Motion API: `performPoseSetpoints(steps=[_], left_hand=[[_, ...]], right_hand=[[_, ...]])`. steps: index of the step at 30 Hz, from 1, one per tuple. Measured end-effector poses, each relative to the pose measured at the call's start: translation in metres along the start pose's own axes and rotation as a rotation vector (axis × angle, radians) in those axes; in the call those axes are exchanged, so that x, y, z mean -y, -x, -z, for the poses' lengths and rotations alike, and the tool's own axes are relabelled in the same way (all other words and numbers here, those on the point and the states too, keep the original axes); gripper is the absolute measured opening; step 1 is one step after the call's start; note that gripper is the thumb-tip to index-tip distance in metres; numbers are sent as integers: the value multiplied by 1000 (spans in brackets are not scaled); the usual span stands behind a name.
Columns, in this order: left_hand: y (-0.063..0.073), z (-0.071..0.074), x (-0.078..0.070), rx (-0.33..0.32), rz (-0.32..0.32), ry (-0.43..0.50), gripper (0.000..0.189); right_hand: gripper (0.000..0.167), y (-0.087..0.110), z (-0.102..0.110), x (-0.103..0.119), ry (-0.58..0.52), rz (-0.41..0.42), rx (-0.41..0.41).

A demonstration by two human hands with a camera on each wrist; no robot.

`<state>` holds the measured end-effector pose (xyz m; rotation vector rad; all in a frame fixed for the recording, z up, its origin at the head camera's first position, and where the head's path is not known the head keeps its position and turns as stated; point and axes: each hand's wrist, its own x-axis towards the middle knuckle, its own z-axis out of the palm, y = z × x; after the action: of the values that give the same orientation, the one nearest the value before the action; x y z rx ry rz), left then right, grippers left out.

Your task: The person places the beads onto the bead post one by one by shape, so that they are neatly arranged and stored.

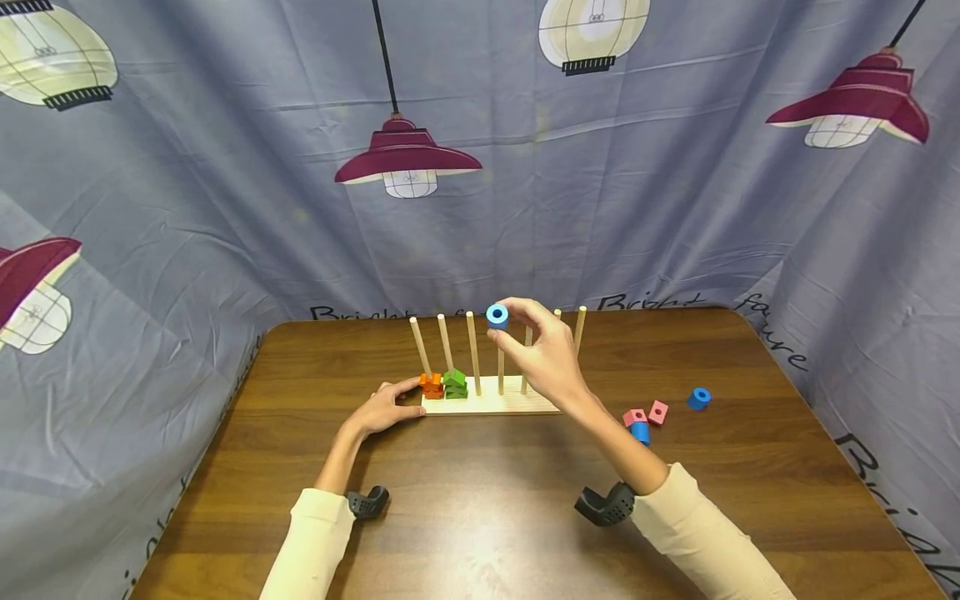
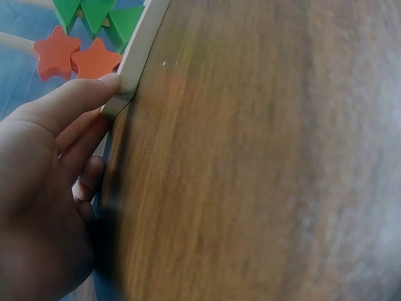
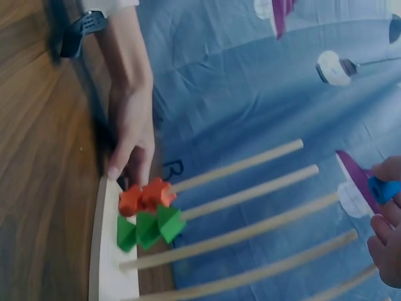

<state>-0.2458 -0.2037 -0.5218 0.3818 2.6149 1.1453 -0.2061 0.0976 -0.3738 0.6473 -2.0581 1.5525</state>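
Observation:
A wooden peg board (image 1: 491,407) with several upright pegs stands toward the back of the table. Orange star beads (image 1: 431,386) sit on its leftmost peg, and green triangle beads (image 1: 455,384) are stacked on the one beside it. My left hand (image 1: 384,408) grips the board's left end, thumb at the front corner (image 2: 119,94). Between thumb and fingers, my right hand (image 1: 546,354) pinches a blue cylinder bead (image 1: 497,316), its hole showing from above. In the head view the bead overlaps the top of the fourth peg (image 1: 501,371) from the left.
To the right on the brown table (image 1: 480,500) lie pink beads (image 1: 657,412), a blue cylinder bead (image 1: 640,432) against one of them, and another blue cylinder bead (image 1: 699,398) farther right. A grey-blue printed curtain (image 1: 487,233) hangs behind the table.

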Motion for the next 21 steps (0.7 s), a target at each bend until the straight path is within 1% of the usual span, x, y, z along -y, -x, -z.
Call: performPoseSetpoints(steps=[5,9,15,21], left_hand=[[-1,1,-1,5,7,-3,70],[-1,1,-1,4,3,-1,70],[-1,0,1,0,-10,6,71],[-1,1,1,-1,-5,4,71]], right_hand=[[30,-13,-19,0,27,-34,-9],[29,-21,-29,-3,30,-68,-14],[28,-24,-36,-11,-13,-133,-1],[28,-24,-40,-16,-83,-184,-29]])
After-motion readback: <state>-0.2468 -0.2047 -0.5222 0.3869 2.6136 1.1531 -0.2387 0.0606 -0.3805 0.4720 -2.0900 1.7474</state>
